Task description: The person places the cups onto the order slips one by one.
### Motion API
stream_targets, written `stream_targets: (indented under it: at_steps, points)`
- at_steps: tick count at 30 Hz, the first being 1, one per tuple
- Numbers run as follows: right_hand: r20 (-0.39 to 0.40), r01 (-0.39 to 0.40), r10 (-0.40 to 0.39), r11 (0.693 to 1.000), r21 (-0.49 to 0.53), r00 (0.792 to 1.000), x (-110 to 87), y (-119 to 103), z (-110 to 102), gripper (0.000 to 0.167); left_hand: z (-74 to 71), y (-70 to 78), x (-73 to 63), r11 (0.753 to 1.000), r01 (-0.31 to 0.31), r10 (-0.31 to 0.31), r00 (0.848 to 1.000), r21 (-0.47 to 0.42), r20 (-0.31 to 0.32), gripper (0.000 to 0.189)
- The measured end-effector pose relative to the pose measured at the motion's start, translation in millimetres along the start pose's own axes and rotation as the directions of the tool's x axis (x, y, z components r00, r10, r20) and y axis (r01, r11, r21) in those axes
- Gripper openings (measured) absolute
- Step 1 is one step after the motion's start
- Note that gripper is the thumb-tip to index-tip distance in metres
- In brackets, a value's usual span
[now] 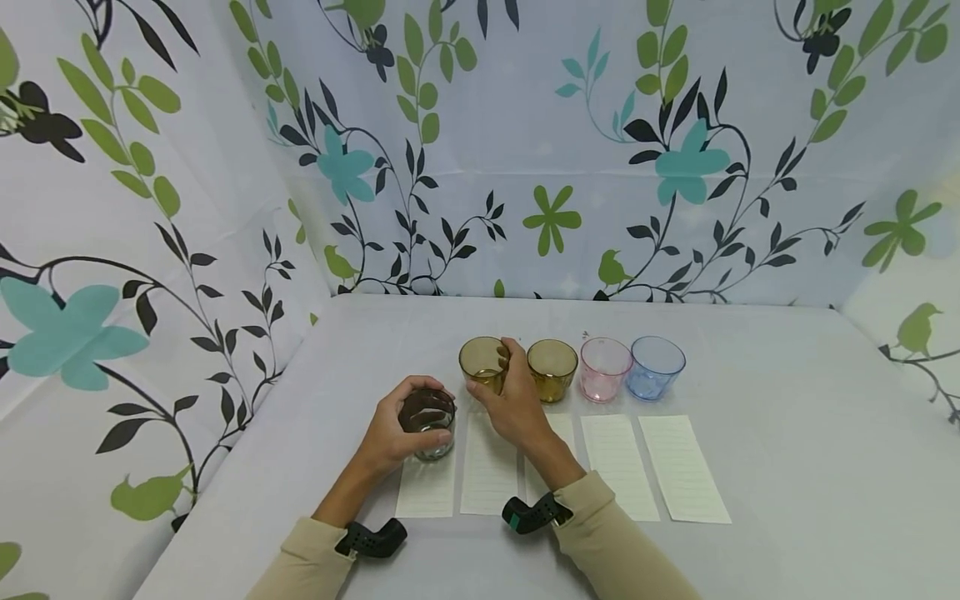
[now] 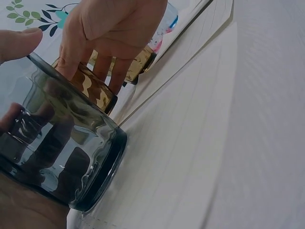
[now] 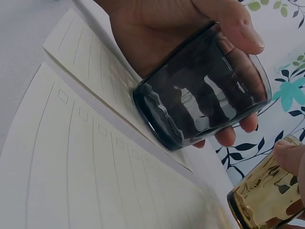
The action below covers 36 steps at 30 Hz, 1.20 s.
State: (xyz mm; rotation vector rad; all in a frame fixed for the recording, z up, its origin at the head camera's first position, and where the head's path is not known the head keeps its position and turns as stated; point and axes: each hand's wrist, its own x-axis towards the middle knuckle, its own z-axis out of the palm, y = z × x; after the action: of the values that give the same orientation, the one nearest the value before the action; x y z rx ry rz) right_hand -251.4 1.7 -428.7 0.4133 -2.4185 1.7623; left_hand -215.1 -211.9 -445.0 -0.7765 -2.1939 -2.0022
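Observation:
A smoky grey glass [image 1: 433,448] is gripped by my left hand [image 1: 392,427], thumb on the near side and fingers around the far side. It overlaps the top of the leftmost paper strip [image 1: 426,496] in the head view. Just right of it, my right hand [image 1: 516,408] holds an amber glass [image 1: 477,357] between thumb and fingers. The right wrist view shows that amber glass [image 3: 267,195] at the lower right, with the grey glass [image 3: 200,90] tilted in the picture. Beside my right hand stands a second amber glass [image 1: 552,377].
A pink glass [image 1: 602,377] and a blue glass [image 1: 654,375] continue the row to the right. Several lined paper strips [image 1: 684,471] lie side by side on the white table [image 1: 810,467]. Patterned curtains [image 1: 480,167] hang behind and at the sides.

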Motion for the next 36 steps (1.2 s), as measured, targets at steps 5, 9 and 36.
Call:
stream_targets:
  at_steps: [5,9,36]
  points:
    - [0.000,0.008,-0.008,1.000,0.023,1.000,-0.7,-4.7,-2.7,0.082,-0.9,-0.3,0.1,1.000,0.012,-0.012,1.000,0.007,-0.002,0.064]
    - [0.007,0.025,-0.026,0.998,0.051,1.000,-1.8,-8.7,-5.6,0.081,-0.9,-0.6,-0.3,1.000,0.007,-0.007,1.000,0.002,-0.001,0.063]
    - [0.021,0.105,-0.107,0.992,0.070,0.994,-10.1,-21.2,-18.3,0.078,0.7,1.4,-0.1,1.000,-0.007,0.007,1.000,-0.007,0.003,0.057]
